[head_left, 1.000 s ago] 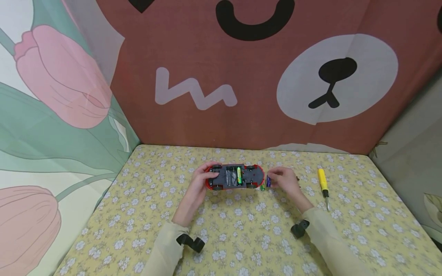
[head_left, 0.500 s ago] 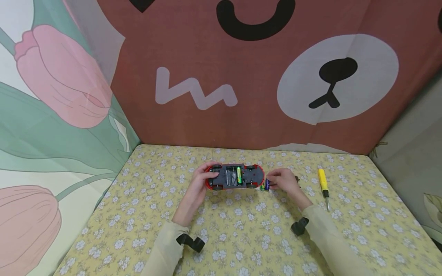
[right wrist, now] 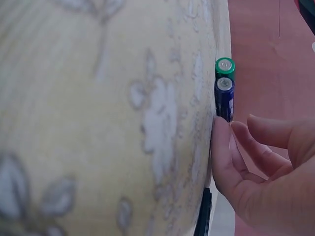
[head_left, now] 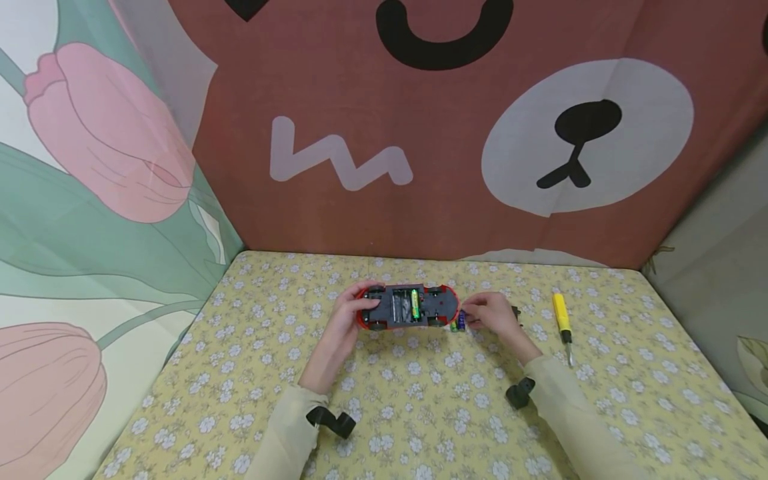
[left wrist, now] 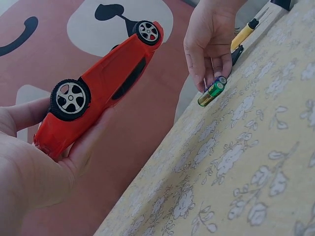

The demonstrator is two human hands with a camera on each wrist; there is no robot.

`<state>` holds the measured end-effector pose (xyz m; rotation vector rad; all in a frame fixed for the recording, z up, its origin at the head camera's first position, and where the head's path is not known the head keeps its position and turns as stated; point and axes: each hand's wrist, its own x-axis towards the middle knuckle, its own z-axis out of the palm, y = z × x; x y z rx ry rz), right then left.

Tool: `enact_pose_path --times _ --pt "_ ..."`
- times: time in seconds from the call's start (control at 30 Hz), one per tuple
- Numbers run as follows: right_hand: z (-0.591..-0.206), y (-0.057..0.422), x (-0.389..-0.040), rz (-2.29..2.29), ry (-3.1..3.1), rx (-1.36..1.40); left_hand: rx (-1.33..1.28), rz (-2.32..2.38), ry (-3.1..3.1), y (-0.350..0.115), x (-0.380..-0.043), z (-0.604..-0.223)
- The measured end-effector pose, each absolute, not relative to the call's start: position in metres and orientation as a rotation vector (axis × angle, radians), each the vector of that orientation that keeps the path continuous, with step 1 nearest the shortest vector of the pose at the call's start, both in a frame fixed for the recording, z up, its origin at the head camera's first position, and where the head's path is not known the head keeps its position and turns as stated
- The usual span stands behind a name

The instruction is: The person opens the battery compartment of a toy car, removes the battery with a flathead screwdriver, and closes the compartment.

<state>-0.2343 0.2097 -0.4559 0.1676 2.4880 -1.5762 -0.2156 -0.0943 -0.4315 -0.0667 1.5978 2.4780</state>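
Observation:
My left hand (head_left: pixel 345 315) grips one end of a red toy car (head_left: pixel 443 307), held upside down above the table. On its dark underside the battery compartment is exposed, with one green battery (head_left: pixel 415 304) inside. In the left wrist view the car's red side and black wheels (left wrist: pixel 70 100) show. Just right of the car, a blue battery (right wrist: pixel 225 98) and a green battery (right wrist: pixel 225 67) lie side by side on the cloth. My right hand (head_left: pixel 495 315) has its fingertips against the blue battery, while the thumb (right wrist: pixel 268 130) stands apart from it.
A yellow-handled screwdriver (head_left: pixel 561 313) lies to the right on the floral tablecloth (head_left: pixel 414 413). Behind my right hand sits a small dark object (head_left: pixel 518 313), mostly hidden. A reddish printed curtain (head_left: pixel 336 220) borders the table's back edge.
My right hand has shifted slightly left, bringing the blue battery up beside the green one on the table; both have slid a little left. The left hand and car stay nearly still.

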Motion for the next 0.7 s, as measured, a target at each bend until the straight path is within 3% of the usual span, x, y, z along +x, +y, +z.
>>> enact_pose_path --times 0.7 --pt "-0.425 0.224 -0.231 -1.774 2.578 0.158 -0.065 2.493 1.560 -0.095 -0.217 -0.432"
